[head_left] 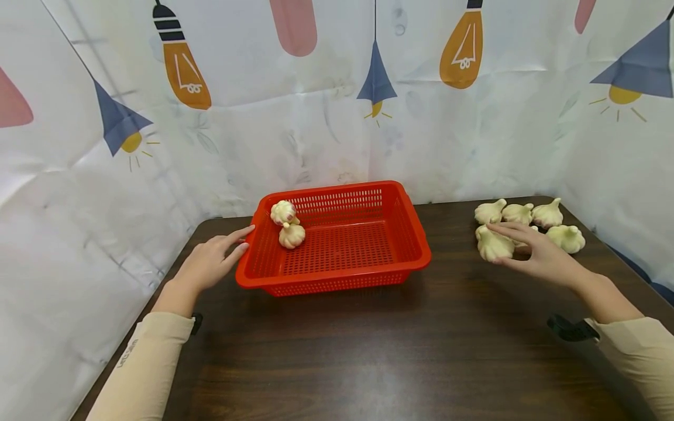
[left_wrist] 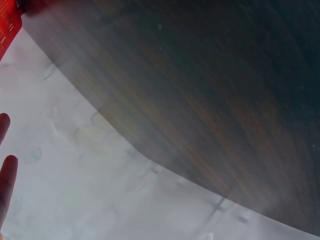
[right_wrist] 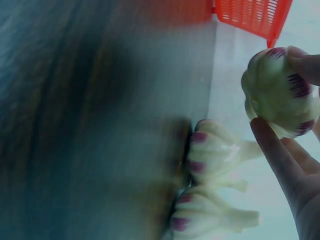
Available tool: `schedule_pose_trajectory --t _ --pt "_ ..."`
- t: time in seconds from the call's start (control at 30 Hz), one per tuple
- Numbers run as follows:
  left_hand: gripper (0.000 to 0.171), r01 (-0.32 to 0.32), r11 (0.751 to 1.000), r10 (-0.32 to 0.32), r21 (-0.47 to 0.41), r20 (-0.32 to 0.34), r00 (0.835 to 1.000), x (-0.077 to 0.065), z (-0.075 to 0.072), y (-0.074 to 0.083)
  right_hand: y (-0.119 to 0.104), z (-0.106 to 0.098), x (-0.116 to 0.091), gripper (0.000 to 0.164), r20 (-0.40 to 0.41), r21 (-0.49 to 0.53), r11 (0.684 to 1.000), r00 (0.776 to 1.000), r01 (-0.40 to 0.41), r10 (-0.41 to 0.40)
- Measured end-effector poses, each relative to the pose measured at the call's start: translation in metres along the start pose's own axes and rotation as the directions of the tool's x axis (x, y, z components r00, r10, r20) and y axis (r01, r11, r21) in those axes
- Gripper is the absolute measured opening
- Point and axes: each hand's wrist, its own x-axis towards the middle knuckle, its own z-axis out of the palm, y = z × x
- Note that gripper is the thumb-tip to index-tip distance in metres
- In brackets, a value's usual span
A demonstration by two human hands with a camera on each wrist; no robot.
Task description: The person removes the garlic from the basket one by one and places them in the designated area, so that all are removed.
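Note:
My right hand [head_left: 553, 260] pinches a whitish garlic bulb [head_left: 494, 244] between thumb and fingers at the table's right side. The right wrist view shows purple streaks on that bulb, with a thumb [right_wrist: 307, 66] and a finger [right_wrist: 270, 142] against its sides. Several more garlic bulbs [head_left: 547, 214] lie right behind and beside this hand, one partly hidden by it. On the left, my left hand [head_left: 207, 260] has its extended fingers right at the left rim of a red plastic basket [head_left: 337, 273]. Two garlic bulbs [head_left: 292, 235] sit in the basket's left end.
The dark wooden table [head_left: 358, 351] stretches in front of the basket and between both hands. A white curtain [head_left: 337, 134] printed with lamps and bulbs hangs close along the table's back and sides.

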Motion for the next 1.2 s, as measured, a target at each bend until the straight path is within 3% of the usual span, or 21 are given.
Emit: schedule_pose_trajectory --t 0.23,0.73,1.2 --pt "0.057 0.01 1.0 -0.01 0.0 0.012 1.0 -0.001 -0.001 0.001 0.011 0.001 -0.012 0.08 0.015 -0.053 0.998 1.0 0.026 -0.025" --pt "0.057 0.011 1.0 -0.011 -0.009 0.01 1.0 -0.001 0.0 0.0 0.025 0.004 -0.03 0.069 0.047 0.002 0.999 0.998 0.041 -0.041" --pt "0.056 0.013 1.0 -0.013 -0.01 0.005 1.0 -0.001 0.001 0.001 0.031 -0.001 -0.029 0.071 0.021 -0.213 0.973 0.996 0.09 -0.087"
